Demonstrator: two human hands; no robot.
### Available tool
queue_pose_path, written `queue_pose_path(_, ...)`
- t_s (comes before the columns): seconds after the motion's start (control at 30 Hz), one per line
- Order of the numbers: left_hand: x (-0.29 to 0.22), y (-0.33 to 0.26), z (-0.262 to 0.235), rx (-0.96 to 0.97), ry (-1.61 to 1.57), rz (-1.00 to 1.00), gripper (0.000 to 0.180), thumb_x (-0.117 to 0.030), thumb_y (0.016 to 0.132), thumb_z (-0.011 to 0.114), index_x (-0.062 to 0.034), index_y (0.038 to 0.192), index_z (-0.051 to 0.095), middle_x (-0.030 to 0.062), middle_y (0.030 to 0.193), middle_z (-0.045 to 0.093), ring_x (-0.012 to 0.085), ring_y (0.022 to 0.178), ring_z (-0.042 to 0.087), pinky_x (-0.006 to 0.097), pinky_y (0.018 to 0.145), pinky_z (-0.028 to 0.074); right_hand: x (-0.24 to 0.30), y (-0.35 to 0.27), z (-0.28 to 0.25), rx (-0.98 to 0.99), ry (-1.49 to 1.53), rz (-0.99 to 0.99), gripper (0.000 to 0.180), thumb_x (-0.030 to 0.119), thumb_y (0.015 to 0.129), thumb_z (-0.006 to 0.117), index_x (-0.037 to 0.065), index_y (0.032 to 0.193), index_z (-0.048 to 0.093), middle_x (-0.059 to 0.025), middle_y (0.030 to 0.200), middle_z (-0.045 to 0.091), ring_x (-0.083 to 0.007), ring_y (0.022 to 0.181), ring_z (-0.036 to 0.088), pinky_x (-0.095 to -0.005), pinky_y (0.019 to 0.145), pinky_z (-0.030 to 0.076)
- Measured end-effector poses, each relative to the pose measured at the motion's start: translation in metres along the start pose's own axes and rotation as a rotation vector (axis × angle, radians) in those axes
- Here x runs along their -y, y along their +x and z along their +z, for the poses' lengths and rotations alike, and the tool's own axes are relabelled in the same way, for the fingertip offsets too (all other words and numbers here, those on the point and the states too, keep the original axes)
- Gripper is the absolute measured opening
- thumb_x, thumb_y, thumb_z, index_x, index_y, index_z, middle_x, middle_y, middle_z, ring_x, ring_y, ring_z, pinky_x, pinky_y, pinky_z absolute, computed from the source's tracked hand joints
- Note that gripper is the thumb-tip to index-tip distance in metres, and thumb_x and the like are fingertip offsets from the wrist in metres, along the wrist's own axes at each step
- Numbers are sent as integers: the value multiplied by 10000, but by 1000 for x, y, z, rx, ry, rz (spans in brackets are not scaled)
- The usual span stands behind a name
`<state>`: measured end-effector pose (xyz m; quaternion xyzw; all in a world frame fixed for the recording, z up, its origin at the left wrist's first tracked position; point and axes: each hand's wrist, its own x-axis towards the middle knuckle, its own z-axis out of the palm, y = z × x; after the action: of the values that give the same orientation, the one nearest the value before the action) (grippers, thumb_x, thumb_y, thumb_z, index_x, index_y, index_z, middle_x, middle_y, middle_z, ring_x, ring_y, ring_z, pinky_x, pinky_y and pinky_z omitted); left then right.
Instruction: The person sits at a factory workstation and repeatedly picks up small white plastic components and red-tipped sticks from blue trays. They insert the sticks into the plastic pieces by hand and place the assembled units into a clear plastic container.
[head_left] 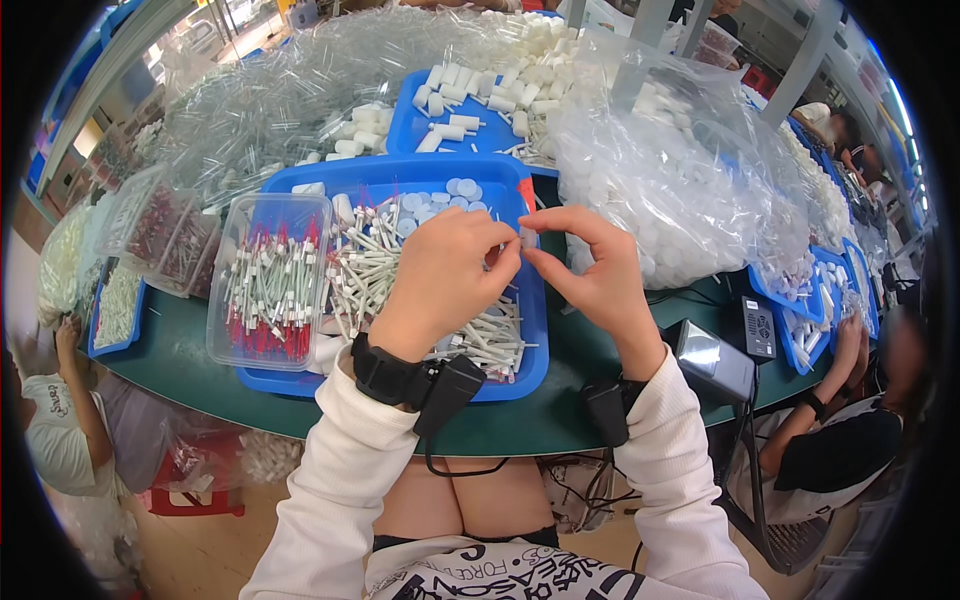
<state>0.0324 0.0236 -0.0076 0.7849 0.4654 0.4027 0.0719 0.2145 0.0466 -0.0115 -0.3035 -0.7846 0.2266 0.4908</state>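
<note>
My left hand and my right hand meet above the right side of a blue tray. Thumb and forefinger of each are pinched together, fingertips nearly touching. A small pale thing seems to lie between them, too small to make out. Under my left hand, the tray holds a heap of thin white sticks and, farther back, several translucent round discs. At the tray's left sits a clear plastic box filled with small red-and-white parts.
Behind stands another blue tray with white cylinders. Large clear bags and piled clear plastic pieces crowd the green table. A black-and-silver device with cables lies at right. People work on both sides.
</note>
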Motion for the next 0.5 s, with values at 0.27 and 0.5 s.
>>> queue_pose_path(0.27, 3, -4, 5, 42, -31, 43, 169, -69, 861, 524, -21, 999, 608, 158, 799, 604, 344, 747, 568, 414, 662, 448, -4, 0, 1, 13, -18, -13, 287, 12, 718, 718, 36, 1002, 688, -88, 957, 694, -210, 888, 671, -288, 801, 512)
queue_pose_path(0.5, -9, -5, 4, 36, -381, -142, 339, -26, 910, 471, -8, 1248, 494, 223, 938, 651, 393, 849, 632, 412, 751, 484, -8, -2, 3, 5, 173, 143, 310, 28, 731, 737, 23, 1034, 673, -78, 966, 695, -161, 918, 661, -290, 848, 505)
